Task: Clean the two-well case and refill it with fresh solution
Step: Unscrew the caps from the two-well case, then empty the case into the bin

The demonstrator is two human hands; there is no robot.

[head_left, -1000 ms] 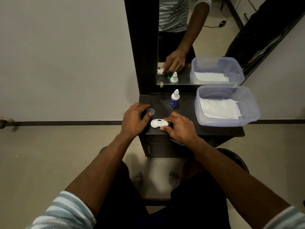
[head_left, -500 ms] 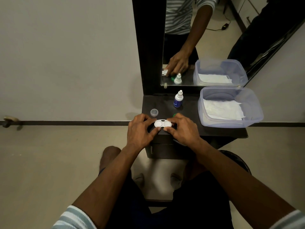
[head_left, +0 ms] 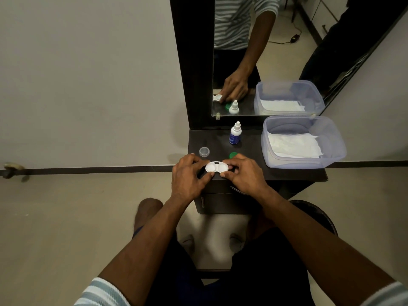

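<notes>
A: Case (head_left: pixel 216 167), item one: white, two round wells side by side, both uncapped, a dark oval mark on its far edge. Where does it sit?

B: Near the front edge of the tabletop (head_left: pixel 249 149), between both hands.

A: Left hand (head_left: pixel 188 175)?

B: Fingers curled around the case's left end, thumb at the near rim. Grip grasping the case.

A: Right hand (head_left: pixel 244 173)?

B: Same on the other side: fingers curled at the right end, thumb tip by the near rim. Grip grasping the case too.

A: Item two.

B: Clear cap (head_left: pixel 204 151), small and round, lying on the tabletop just beyond the left hand, apart from the case.

A: Item three.

B: Green cap (head_left: pixel 233 155), partly hidden behind the right fingers; only its far part shows.

A: Item four.

B: Bottle (head_left: pixel 235 133), upright, white nozzle, blue label, standing farther back near the mirror (head_left: pixel 276 58). Whether its nozzle is capped I cannot tell at this size.

A: Item five.

B: Tub (head_left: pixel 335 138), clear plastic, at the right of the tabletop, its front corner reaching the edge. White tissue (head_left: pixel 291 146) lies flat in the bottom.

A: Anything in the mirror?

B: Reflections of the tub, bottle, green cap, one hand and a striped sleeve.
</notes>
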